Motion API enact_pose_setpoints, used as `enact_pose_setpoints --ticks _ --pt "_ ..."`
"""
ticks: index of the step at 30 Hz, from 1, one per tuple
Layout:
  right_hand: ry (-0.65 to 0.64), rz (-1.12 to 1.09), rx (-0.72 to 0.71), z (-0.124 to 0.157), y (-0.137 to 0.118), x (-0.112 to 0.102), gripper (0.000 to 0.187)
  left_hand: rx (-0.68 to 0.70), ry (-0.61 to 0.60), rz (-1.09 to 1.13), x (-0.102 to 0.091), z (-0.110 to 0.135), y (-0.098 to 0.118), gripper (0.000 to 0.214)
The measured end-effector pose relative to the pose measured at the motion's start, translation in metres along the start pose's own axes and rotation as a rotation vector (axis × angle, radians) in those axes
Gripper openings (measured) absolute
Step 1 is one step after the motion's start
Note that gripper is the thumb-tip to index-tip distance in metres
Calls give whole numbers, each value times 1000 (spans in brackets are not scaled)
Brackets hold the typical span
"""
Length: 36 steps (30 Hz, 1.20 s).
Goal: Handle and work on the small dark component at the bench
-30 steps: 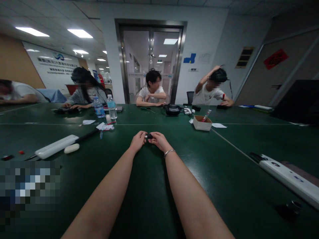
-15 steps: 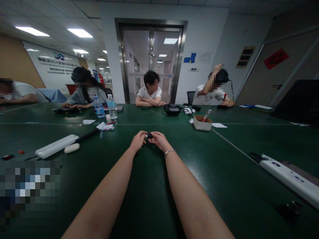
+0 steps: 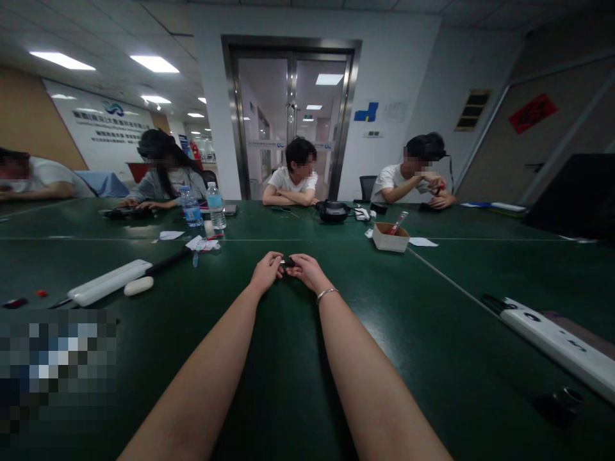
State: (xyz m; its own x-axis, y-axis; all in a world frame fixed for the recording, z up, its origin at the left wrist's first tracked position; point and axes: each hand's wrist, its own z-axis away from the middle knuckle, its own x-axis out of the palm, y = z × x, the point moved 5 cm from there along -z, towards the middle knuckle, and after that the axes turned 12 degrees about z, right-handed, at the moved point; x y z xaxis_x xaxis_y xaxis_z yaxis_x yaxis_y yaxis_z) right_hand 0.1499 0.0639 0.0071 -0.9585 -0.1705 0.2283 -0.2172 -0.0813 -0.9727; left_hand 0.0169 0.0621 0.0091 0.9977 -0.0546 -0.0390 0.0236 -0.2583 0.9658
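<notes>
Both arms reach forward over the green table (image 3: pixel 298 358), hands close together near its middle. Between them is a small black piece with a shiny metal end (image 3: pixel 289 262), which looks like a USB stick or plug; most of it is covered by fingers. My right hand (image 3: pixel 309 270), with a silver bracelet (image 3: pixel 327 295) at the wrist, pinches the black part. At the metal end, the fingertips of my left hand (image 3: pixel 266 273) are closed in a pinch. Whether the left fingers hold a separate part cannot be made out.
To the left lie a white power strip (image 3: pixel 111 282) and a pale oval object (image 3: pixel 139 286). Two water bottles (image 3: pixel 216 206) stand beyond. A small open box (image 3: pixel 391 238) is ahead right; another white strip (image 3: pixel 562 342) lies right. Several people (image 3: pixel 291 182) sit across.
My hands stay almost still, still closed on the small black piece. Across the table, the person at right has lowered a raised arm, and the middle person has shifted slightly right.
</notes>
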Motion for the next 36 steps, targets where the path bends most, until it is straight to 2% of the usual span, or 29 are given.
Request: enact_pose_setpoints --ticks 6,12,17,20,23,25,28,32,34,36 --pt "-8 -7 -5 -1 1 -1 2 -6 -6 -27 0 0 2 30" --pt "-3 -8 -3 0 0 -1 5 -41 3 16 0 -1 -2 22" --pt "-12 -12 -11 1 -1 0 2 -23 6 4 0 0 -2 24" --pt "-47 47 -32 1 -1 2 7 -9 55 12 -5 -2 -3 26" --pt "-86 233 -79 -1 -1 7 17 19 149 23 -12 -5 -4 29" --pt "-90 416 -103 -2 1 10 21 33 167 -10 -15 -7 -4 31" --pt "-15 733 -131 -2 2 13 23 54 139 -110 -15 -6 -2 32" --pt "146 1182 -307 2 -5 22 27 111 88 -208 -10 -2 4 27" --pt "171 1304 -334 5 -7 29 26 92 71 -207 -7 -1 7 25" --pt "141 1354 -295 8 -10 32 25 7 38 -159 -6 0 10 24"
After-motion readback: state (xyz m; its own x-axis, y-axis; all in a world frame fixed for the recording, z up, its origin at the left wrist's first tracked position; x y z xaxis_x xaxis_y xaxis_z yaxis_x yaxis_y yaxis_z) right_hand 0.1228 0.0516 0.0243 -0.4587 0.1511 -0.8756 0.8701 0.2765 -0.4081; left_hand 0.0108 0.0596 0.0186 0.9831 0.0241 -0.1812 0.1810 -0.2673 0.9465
